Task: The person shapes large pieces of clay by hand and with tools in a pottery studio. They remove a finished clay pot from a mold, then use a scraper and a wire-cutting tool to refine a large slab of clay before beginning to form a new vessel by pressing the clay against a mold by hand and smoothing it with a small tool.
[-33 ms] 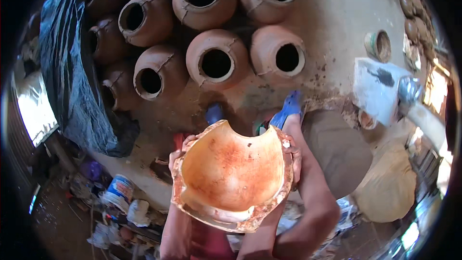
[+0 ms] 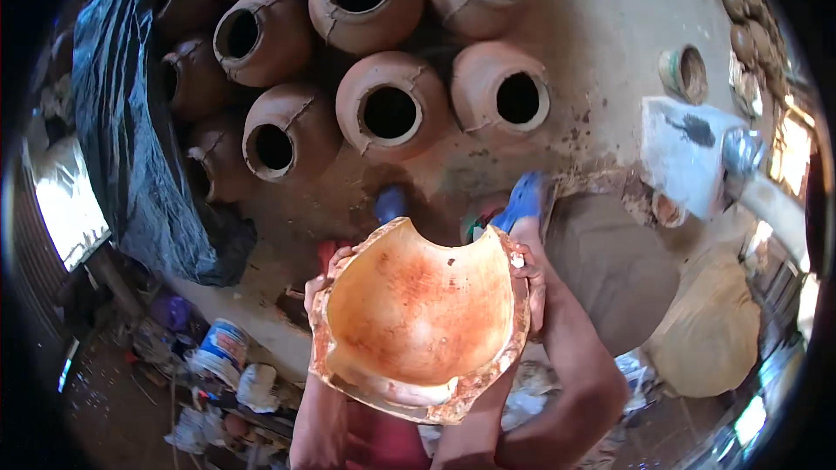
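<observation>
A half-pot mould [image 2: 422, 313] is held up in front of me, its hollow side facing up. Its inside is smooth, cream and orange-brown; the thick rim is rough and chipped, with a rounded notch at the far edge. My left hand [image 2: 316, 289] grips the left rim, fingers curled round the outside. On the opposite side, my right hand [image 2: 532, 292] is closed on the right rim, fingertips showing near the top. The palms and the mould's underside are hidden.
Rows of brown clay pots [image 2: 394, 135] with seamed sides stand ahead. A dark plastic sheet [image 2: 131, 148] hangs at left, above a white-and-blue bucket [image 2: 224, 342] and clutter. To the right lie a grey-brown mound [image 2: 610, 270], a tan sack [image 2: 710, 331] and a pale board [image 2: 684, 152].
The view has shifted very slightly. Both hands keep the same hold on the mould, which stays in nearly the same place.
</observation>
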`<state>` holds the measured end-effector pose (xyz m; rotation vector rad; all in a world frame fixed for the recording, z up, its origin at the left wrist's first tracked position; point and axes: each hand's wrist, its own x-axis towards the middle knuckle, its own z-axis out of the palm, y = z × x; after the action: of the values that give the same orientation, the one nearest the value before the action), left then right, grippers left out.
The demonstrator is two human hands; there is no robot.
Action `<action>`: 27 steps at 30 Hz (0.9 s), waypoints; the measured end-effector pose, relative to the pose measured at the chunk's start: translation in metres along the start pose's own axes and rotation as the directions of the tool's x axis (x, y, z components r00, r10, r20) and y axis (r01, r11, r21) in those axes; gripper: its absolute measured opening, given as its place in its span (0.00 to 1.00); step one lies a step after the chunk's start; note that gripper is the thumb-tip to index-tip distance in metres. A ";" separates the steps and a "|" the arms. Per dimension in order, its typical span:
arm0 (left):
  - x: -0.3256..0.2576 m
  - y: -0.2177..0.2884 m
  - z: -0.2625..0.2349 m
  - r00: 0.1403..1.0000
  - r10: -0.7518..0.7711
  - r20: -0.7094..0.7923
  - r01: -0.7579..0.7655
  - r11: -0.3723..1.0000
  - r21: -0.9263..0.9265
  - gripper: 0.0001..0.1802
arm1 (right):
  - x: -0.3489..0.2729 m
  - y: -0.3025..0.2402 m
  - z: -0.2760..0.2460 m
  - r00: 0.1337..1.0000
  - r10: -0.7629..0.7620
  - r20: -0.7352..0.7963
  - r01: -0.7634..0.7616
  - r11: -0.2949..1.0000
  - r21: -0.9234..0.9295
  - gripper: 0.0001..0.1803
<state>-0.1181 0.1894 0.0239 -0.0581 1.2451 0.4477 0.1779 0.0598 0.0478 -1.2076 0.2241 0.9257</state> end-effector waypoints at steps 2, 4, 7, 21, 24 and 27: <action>0.015 0.000 0.010 1.000 -0.001 0.022 0.001 1.000 0.009 0.50 | 0.010 0.003 -0.010 1.000 -0.019 -0.014 0.019 0.999 0.046 0.43; 0.017 -0.005 0.008 0.998 -0.053 0.016 0.053 0.998 0.038 0.50 | 0.003 0.011 -0.019 0.998 -0.022 -0.057 0.026 0.998 0.064 0.44; 0.022 -0.009 0.001 0.992 -0.125 0.012 0.124 0.991 0.054 0.51 | -0.006 0.021 -0.034 0.992 -0.026 -0.124 0.036 0.996 0.079 0.45; 0.079 -0.053 0.008 0.911 -0.378 0.166 0.355 0.923 0.150 0.56 | -0.063 0.071 -0.128 0.901 0.328 -0.285 -0.218 0.908 0.357 0.54; 0.101 -0.049 0.025 0.861 -0.477 0.179 0.451 0.877 0.166 0.57 | -0.082 0.054 -0.123 0.821 0.431 -0.375 -0.346 0.898 0.273 0.52; 0.156 -0.035 0.060 0.754 -0.619 0.221 0.564 0.782 0.267 0.58 | -0.077 0.036 -0.097 0.749 0.455 -0.481 -0.462 0.880 0.112 0.50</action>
<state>-0.0129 0.2211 -0.1073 -0.2170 0.8947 -0.2198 0.1343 -0.0607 0.0316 -1.4211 0.9731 1.0197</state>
